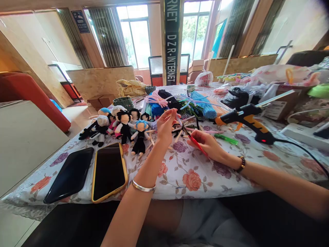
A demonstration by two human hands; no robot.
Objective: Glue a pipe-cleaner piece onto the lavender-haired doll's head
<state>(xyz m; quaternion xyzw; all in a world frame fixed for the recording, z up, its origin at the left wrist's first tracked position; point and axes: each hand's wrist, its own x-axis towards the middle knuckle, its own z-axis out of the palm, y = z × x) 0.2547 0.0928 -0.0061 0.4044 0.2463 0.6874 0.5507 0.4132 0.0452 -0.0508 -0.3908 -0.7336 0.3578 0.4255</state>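
At near left, black phone (70,175), then yellow-cased phone (109,173); just beyond, cluster of dolls (124,127). Farther back, heap of pipe cleaners (204,104), with loose bits (179,137) crowding close around scissors (194,142). To the right, green tool (226,139), glue gun (246,118) with nozzle turned left and red light lit, then white power strip (305,135).

Underneath, counter (191,193) in flowered cloth; beyond, red chair (33,97), windows (138,43), lettered pillar (171,44).

In left hand (164,127), fingers pinched narrow on pale strip (178,119). In right hand (209,145), fingers closed around red handles of scissors, over mid-counter. Pointed far and left, blades first, with long axis slanting back to near right. Cannot tell whether touching strip.
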